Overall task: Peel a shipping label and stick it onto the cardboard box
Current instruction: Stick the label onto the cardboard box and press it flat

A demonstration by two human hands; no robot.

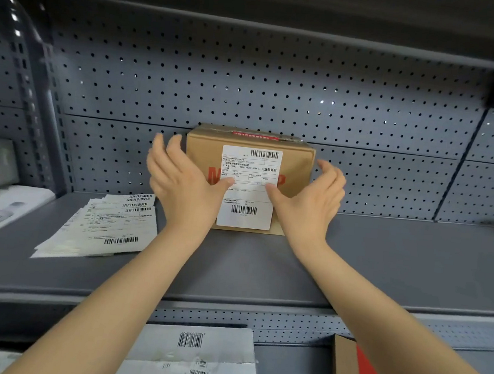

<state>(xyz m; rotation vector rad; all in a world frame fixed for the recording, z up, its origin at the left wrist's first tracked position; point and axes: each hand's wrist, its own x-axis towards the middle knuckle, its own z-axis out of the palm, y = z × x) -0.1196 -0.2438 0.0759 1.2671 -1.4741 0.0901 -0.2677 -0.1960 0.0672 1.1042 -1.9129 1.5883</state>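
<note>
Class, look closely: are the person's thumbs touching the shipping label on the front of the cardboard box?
Touching. The head view shows the left hand and right hand each with a thumb tip pressed on the shipping label on the cardboard box.

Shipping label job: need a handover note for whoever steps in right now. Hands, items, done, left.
Left hand: open, thumb pressing the shipping label.
Right hand: open, thumb on the label's right edge.
Cardboard box stands on the shelf against the pegboard; the label sits on its front face.
Spare label sheets lie left of it.
Done: peel, placement.
Left: smooth down, release.
</note>
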